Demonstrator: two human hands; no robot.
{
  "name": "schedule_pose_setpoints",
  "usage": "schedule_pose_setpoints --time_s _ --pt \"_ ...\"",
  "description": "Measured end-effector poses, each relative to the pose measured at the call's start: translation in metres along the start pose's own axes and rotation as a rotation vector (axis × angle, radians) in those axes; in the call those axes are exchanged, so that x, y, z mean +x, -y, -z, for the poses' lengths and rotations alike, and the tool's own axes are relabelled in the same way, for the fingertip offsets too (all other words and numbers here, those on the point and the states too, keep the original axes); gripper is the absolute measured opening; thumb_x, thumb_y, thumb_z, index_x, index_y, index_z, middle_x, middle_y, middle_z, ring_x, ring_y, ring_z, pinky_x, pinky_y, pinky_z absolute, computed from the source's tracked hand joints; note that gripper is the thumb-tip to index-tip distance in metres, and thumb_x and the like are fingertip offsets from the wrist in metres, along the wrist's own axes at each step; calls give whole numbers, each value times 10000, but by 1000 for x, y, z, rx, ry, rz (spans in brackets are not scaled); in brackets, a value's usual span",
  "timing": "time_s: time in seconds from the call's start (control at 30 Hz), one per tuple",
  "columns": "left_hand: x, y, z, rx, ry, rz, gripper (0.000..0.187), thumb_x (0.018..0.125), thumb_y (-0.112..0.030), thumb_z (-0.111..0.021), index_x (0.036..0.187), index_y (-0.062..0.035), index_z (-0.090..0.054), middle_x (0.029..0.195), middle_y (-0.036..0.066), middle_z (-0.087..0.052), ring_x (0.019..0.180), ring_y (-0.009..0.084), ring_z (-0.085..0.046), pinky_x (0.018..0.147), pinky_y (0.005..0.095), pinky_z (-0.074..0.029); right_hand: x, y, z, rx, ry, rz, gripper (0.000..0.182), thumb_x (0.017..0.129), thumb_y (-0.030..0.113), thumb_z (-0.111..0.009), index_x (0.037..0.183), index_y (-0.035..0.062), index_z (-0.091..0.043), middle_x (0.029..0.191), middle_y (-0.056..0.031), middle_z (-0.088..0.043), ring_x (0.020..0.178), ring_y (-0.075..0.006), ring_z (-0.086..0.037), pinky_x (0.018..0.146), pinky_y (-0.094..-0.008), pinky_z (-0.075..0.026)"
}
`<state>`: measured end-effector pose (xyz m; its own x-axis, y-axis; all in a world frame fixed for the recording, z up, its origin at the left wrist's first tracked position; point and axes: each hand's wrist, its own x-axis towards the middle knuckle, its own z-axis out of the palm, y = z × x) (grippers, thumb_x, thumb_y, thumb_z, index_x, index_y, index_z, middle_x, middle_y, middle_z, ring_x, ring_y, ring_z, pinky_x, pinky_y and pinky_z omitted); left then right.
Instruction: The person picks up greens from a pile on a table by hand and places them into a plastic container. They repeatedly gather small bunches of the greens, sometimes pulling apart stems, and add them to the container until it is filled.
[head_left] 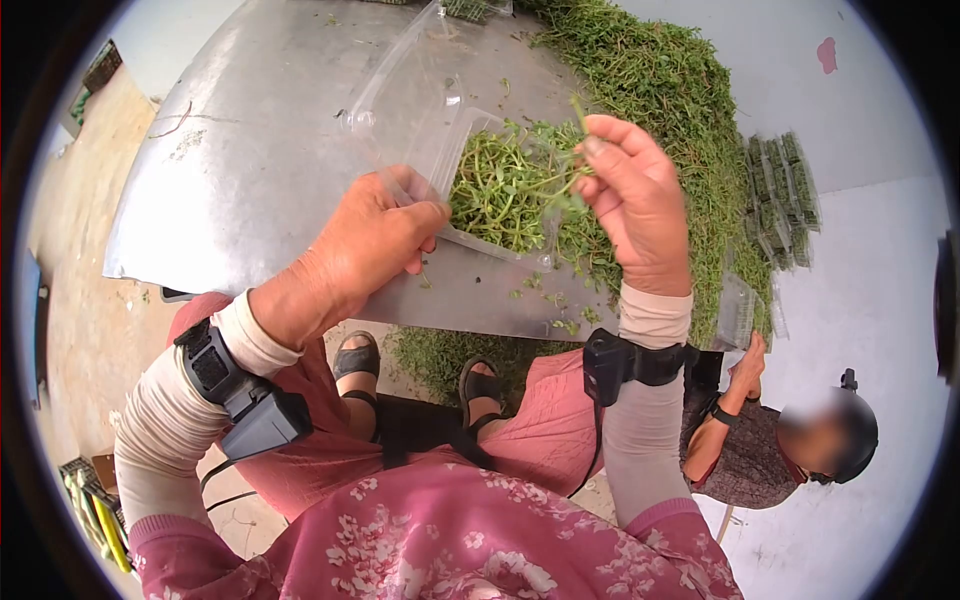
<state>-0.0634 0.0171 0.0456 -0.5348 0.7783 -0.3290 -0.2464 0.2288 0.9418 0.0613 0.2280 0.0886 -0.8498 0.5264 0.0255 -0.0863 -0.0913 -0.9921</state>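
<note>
My left hand (365, 230) pinches the near left edge of a clear plastic clamshell box (495, 252), which lies on the metal table with its lid (400, 90) folded open toward the far side. Green leafy sprigs (500, 185) fill the box. Above its right side, my right hand (635, 190) holds a few green sprigs (565, 185) between thumb and fingers, with stems hanging toward the box. Right beside the box begins a large heap of the same greens (680, 110), and some loose bits lie near the table's front edge.
The metal table (240, 120) curves away to the left. Stacked filled boxes (782, 195) stand at the right. Another person (750, 440) sits at the lower right, a hand near a clear box (737, 310). More greens (450, 365) lie on the floor under the table.
</note>
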Motion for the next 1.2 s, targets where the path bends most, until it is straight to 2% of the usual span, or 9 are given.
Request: schedule_pose_setpoints --time_s 0.1,0.23,0.43,0.53,0.63,0.83,0.87,1.07,1.2 --pt "0 -1 -1 8 0 6 167 901 -200 -631 922 -44 -576 692 8 -564 554 70 -506 505 211 -389 -2 -4 -13 -261 78 -63 363 899 85 -656 1201 -72 -531 932 -93 -662 691 -103 -617 634 -236 -497" --pt "-1 -2 -1 -1 0 6 160 902 -194 -629 921 -45 -577 692 7 -564 555 69 -506 506 210 -389 -4 -11 -18 -644 22 18 321 883 115 -672 1140 -58 -587 919 -81 -676 708 -98 -627 639 -235 -494" --pt "-2 0 1 -1 12 1 155 902 -190 -630 927 -45 -580 696 6 -564 557 66 -501 511 208 -389 -5 -6 -3 -808 116 100 213 841 95 -695 990 -50 -650 895 -76 -688 766 -103 -634 695 -258 -516" --pt "-3 0 1 3 7 4 155 902 -190 -630 929 -45 -581 699 5 -564 563 67 -503 514 208 -390 -6 -4 -3 -850 101 116 207 830 100 -703 980 -36 -660 898 -93 -700 777 -132 -645 718 -273 -524" --pt "-3 -1 0 -12 8 -2 158 901 -193 -632 927 -46 -580 700 7 -564 568 73 -506 513 212 -389 -8 -8 -15 -919 85 310 191 811 99 -711 951 -19 -658 844 -105 -681 711 -165 -635 650 -301 -514" --pt "-1 -1 -6 -33 -22 -6 142 898 -184 -616 915 -49 -574 699 18 -568 560 87 -507 502 220 -380 -6 -32 -30 -1112 238 442 118 786 74 -680 876 30 -618 798 -96 -615 766 -290 -602 747 -385 -409" --pt "-1 -1 -6 -33 -21 -6 138 898 -180 -613 913 -49 -573 699 19 -568 557 87 -506 500 221 -378 -7 -28 -29 -1138 262 352 108 791 77 -666 882 53 -613 838 -85 -621 853 -314 -589 817 -392 -360" --pt "-3 -2 -8 -54 -45 5 118 896 -164 -604 901 -51 -573 695 21 -569 543 86 -499 494 220 -372 -7 -9 -12 -960 148 348 115 816 76 -680 901 1 -656 837 -102 -673 753 -234 -652 724 -348 -494" --pt "-4 -1 -6 -62 -53 3 113 895 -163 -600 892 -53 -576 686 18 -563 537 83 -493 491 220 -367 6 5 33 -988 -145 332 139 837 72 -670 949 -10 -683 885 -111 -710 763 -170 -670 690 -295 -527"
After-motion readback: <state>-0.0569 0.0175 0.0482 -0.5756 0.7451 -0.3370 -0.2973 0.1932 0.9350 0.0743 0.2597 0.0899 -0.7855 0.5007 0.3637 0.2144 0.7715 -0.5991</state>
